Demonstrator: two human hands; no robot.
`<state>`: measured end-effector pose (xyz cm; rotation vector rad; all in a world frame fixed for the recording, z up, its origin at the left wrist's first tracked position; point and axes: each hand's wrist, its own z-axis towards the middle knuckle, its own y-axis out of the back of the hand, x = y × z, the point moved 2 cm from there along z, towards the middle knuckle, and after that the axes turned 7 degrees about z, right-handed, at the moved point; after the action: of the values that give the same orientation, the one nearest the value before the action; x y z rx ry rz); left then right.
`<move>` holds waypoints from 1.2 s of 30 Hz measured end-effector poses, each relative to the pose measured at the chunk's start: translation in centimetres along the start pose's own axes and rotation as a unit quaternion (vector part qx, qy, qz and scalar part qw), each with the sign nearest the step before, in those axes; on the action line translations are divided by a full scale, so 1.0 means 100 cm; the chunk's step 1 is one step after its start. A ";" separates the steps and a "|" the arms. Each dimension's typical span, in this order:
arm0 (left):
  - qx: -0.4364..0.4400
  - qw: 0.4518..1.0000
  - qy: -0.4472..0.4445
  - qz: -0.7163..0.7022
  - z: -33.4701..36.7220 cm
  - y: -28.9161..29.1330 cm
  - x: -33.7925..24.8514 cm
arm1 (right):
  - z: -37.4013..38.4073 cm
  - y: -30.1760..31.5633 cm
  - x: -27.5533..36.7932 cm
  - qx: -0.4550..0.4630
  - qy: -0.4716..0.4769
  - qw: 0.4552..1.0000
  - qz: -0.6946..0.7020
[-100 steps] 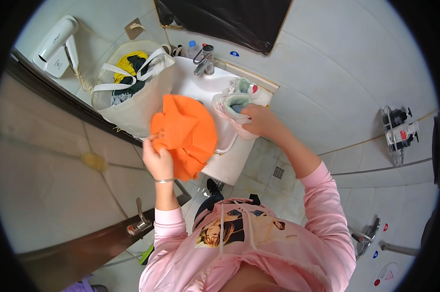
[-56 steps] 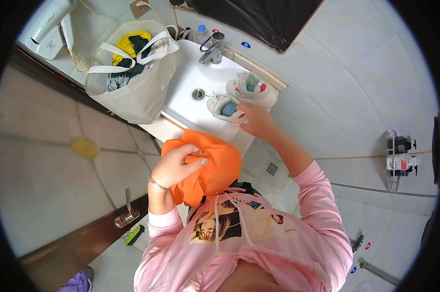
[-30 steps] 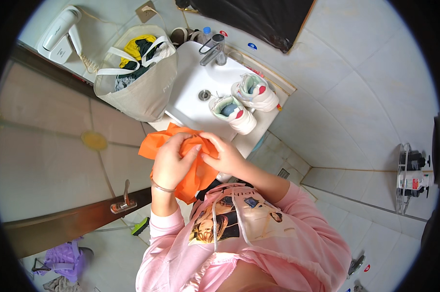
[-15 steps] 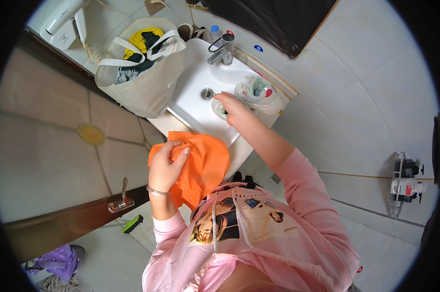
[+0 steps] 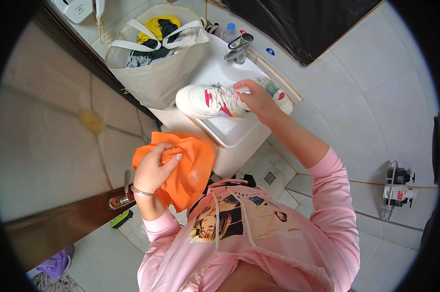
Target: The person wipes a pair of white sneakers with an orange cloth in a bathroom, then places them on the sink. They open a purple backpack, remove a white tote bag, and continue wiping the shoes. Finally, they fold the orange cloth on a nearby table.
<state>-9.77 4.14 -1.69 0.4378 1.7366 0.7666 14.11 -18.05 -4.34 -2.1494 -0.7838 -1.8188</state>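
A white sneaker [image 5: 199, 100] with red and blue patches hangs over the sink [image 5: 231, 137], its toe toward the left. Fingers and thumb of my right hand [image 5: 257, 101] pinch it near the top of the laces and tongue. Behind that hand is a second white shoe [image 5: 284, 104], partly covered, at the sink's right side. My left hand [image 5: 153, 170], with a bracelet at the wrist, grips a crumpled orange cloth [image 5: 191, 158] in front of the counter. Whether the cloth is a bag cannot be made out.
Left of the sink stands a tall off-white bag [image 5: 154, 80] of clothes. At the back are a faucet [image 5: 239, 47] and a blue-capped bottle [image 5: 229, 32]. A door handle [image 5: 125, 194] is close to my left wrist. A wall rack [image 5: 389, 191] is at far right.
My right hand has lifted the white sneaker from the sink's right side, and its toe now points left. My left hand, still gripping the orange cloth, has shifted slightly left in the picture.
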 end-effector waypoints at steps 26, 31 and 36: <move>-0.087 0.991 0.104 -0.008 -0.044 0.006 0.027 | 0.143 -0.059 -0.121 -0.048 -0.202 0.898 0.388; -0.094 0.994 0.049 0.013 -0.036 0.002 0.012 | 0.157 -0.073 -0.138 -0.023 -0.100 0.967 0.235; -0.090 0.994 0.057 0.025 -0.032 0.002 0.010 | 0.146 -0.031 -0.117 -0.085 0.099 0.989 -0.072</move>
<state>-13.17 4.08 -1.77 0.3213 1.7485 0.9925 23.73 -11.27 -19.26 -2.0128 -0.7814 -2.2061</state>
